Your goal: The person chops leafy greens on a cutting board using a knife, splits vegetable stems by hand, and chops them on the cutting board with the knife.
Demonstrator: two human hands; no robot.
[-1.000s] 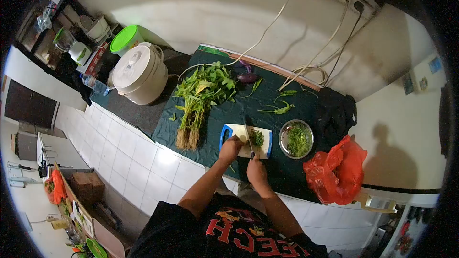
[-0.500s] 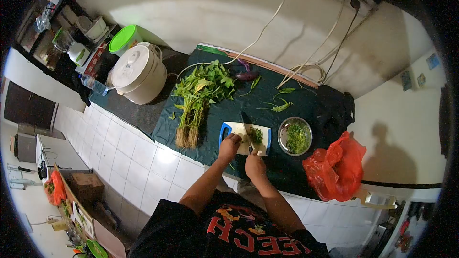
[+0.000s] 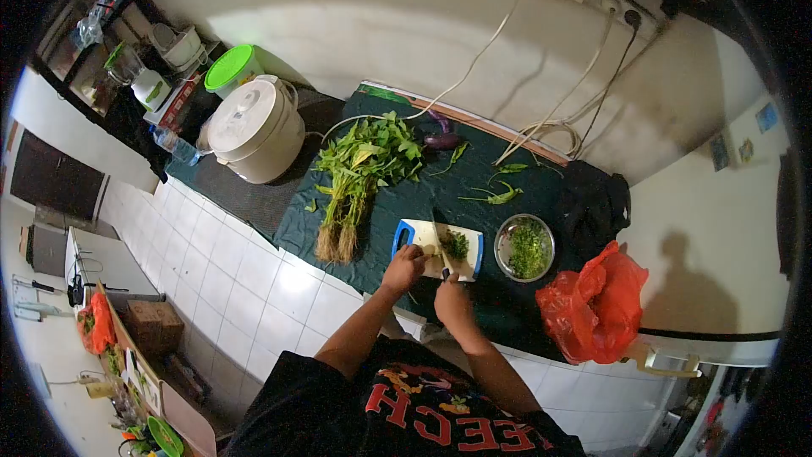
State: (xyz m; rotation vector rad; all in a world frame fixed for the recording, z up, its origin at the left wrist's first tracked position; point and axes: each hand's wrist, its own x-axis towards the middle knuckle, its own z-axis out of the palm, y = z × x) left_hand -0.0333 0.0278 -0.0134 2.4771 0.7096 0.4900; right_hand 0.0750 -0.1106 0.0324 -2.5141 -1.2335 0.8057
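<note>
My right hand point(image 3: 454, 300) is wrapped round the handle of a knife point(image 3: 440, 245), whose blade points away from me over the white cutting board point(image 3: 468, 269) with blue ends. My left hand point(image 3: 406, 267) is closed at the board's left part, its fingers against a small pale piece beside the blade; what it grips is too small to name. Chopped greens point(image 3: 456, 245) lie on the board right of the knife. A metal bowl point(image 3: 499, 256) to the right holds more chopped greens point(image 3: 529, 250).
Rooted leafy greens point(image 3: 364, 161) lie behind left, near purple eggplants point(image 3: 441, 141) and green peppers point(image 3: 499, 195). A red plastic bag point(image 3: 596, 305) sits at the right front edge, a black bag point(image 3: 596, 199) behind it. A white rice cooker point(image 3: 255, 131) stands at the far left.
The whole view has shifted slightly. The knife and both hands stay at the board, with only small movements of the hands and blade.
</note>
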